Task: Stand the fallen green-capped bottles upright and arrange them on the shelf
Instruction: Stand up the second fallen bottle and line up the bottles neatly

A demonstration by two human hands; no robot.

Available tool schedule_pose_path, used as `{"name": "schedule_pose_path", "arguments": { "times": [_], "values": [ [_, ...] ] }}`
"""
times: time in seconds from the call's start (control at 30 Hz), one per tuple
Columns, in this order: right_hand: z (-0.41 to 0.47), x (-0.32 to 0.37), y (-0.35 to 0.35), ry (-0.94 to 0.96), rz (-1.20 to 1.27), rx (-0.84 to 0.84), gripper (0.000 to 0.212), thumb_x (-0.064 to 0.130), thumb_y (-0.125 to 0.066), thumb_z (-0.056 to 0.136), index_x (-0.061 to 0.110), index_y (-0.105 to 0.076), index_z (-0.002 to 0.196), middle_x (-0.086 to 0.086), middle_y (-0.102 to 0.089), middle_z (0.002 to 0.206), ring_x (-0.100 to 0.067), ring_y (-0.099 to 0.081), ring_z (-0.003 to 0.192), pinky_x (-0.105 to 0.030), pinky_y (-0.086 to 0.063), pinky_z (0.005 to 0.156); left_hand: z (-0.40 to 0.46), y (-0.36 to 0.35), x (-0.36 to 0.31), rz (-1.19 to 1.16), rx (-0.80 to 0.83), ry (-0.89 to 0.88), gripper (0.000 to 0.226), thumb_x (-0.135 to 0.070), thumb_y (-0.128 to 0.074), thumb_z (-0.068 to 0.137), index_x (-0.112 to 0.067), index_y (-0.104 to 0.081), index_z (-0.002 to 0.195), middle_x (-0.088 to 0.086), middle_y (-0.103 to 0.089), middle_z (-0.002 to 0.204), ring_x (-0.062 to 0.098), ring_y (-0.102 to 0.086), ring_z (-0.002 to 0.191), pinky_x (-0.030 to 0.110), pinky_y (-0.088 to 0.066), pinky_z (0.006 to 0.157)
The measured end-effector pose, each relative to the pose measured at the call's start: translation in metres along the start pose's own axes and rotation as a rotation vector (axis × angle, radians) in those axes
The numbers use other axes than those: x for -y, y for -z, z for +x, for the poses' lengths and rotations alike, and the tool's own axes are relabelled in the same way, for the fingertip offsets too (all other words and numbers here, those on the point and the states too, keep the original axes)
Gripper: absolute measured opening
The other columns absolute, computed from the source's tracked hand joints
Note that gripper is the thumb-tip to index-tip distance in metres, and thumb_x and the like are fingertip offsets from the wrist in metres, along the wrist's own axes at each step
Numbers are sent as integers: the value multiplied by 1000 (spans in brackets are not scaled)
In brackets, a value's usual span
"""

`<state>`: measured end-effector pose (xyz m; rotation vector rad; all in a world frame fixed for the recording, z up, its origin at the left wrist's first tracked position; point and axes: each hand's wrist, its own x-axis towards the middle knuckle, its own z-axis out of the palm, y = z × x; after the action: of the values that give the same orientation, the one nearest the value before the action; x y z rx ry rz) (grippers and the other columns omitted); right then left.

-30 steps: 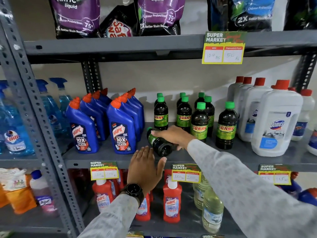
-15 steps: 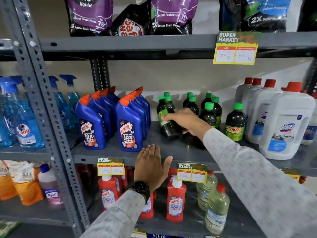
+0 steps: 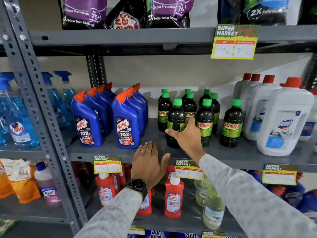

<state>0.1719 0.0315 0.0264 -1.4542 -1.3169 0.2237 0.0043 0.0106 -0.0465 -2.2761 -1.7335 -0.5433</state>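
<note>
- Right hand point(image 3: 186, 134) is wrapped around the lower body of the front-left green-capped bottle point(image 3: 176, 122); fingers go behind the label, thumb shows at the left side. Fingers holding that bottle — contact appears firm, though the far side of the grip is hidden.
- The held bottle stands upright on the middle shelf point(image 3: 106, 150), near the front edge, just ahead of the other dark bottles with green caps.
- Left hand point(image 3: 149, 162) hovers in front of the shelf lip, palm down, fingers spread wide and holding nothing.
- Progress, as judged: every green-capped bottle in view is upright; none lies on its side. The standing-up part looks done or nearly so. What is left seems to be the arranging — the held bottle sits forward of the rows, and one lone bottle point(image 3: 232, 122) stands apart to the right, beside the white jugs point(image 3: 284, 121).
- Open room: a bare strip of shelf lies between the blue Harpic bottles point(image 3: 126, 122) and the green-capped group, and more bare surface runs along the front edge.
- Edges: the held bottle is close to the shelf lip, so any pull toward the person risks tipping it off. Neighbours stand just beside it on the right and behind; a sideways nudge could knock them.
- Price tags point(image 3: 188, 170) hang off the lip below the hands, near the left thumb.
</note>
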Motion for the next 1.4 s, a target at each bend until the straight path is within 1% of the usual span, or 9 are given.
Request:
{"name": "schedule_pose_path", "arguments": {
  "times": [0.13,0.4,0.5,0.67,0.87,0.97,1.1,1.27,1.4],
  "values": [
    [-4,-7,-2,14,63,61,71,40,-91,74,19,-43,122,16,-60,97,-14,-66,92,-28,-53,79,0,-1,0,-23,-18,5,92,-73,-4,98,-10,-41,153,13,-43,162,27,-37,151,44,-25,127],
    [2,-22,-2,-72,335,294,65,19,-72,89,29,-47,149,10,-68,129,-11,-62,122,-43,-45,114,-1,-2,-1,-46,-46,9,91,-71,-7,99,-8,-48,149,15,-49,157,28,-42,148,44,-28,125],
    [2,-21,-2,-48,269,283,54,21,-78,90,24,-55,138,8,-71,124,-12,-65,116,-40,-50,108,-1,-1,-1,-36,-34,10,91,-72,-5,99,-9,-46,151,14,-47,159,27,-40,149,43,-27,126],
    [-2,-18,-2,68,145,197,55,31,-90,78,31,-52,119,12,-67,110,-2,-64,98,-12,-46,81,-1,-2,-1,-42,-44,8,89,-72,-8,99,-9,-48,150,14,-48,158,27,-42,148,43,-27,125],
    [1,-21,-3,15,186,297,64,16,-78,89,20,-45,145,6,-69,120,-9,-65,109,-32,-51,102,-1,-3,0,-43,-40,15,87,-71,-11,101,-9,-49,149,14,-49,158,27,-42,148,43,-27,125],
    [1,-20,-4,49,118,274,61,26,-86,82,23,-52,133,6,-67,120,-10,-63,109,-24,-49,94,-1,-2,-1,-48,-39,15,87,-72,-11,100,-10,-47,150,13,-47,159,27,-41,149,42,-26,125],
    [2,-20,-8,88,57,216,68,46,-89,71,26,-56,126,4,-64,119,-15,-61,113,-33,-51,98,-1,-3,0,-48,-38,18,88,-72,-10,100,-11,-47,150,12,-47,159,26,-40,149,43,-27,126],
    [2,-23,-6,29,138,305,70,22,-83,85,19,-46,144,3,-66,126,-14,-63,116,-28,-49,98,0,-3,0,-53,-44,16,87,-72,-12,100,-10,-49,149,13,-49,158,26,-42,148,43,-28,125],
    [2,-19,-8,77,99,233,60,27,-91,76,23,-53,122,9,-64,111,-10,-61,106,-25,-47,92,0,-3,0,-49,-36,17,87,-72,-11,100,-11,-48,150,12,-47,159,26,-41,149,42,-26,126]
  ]
}}
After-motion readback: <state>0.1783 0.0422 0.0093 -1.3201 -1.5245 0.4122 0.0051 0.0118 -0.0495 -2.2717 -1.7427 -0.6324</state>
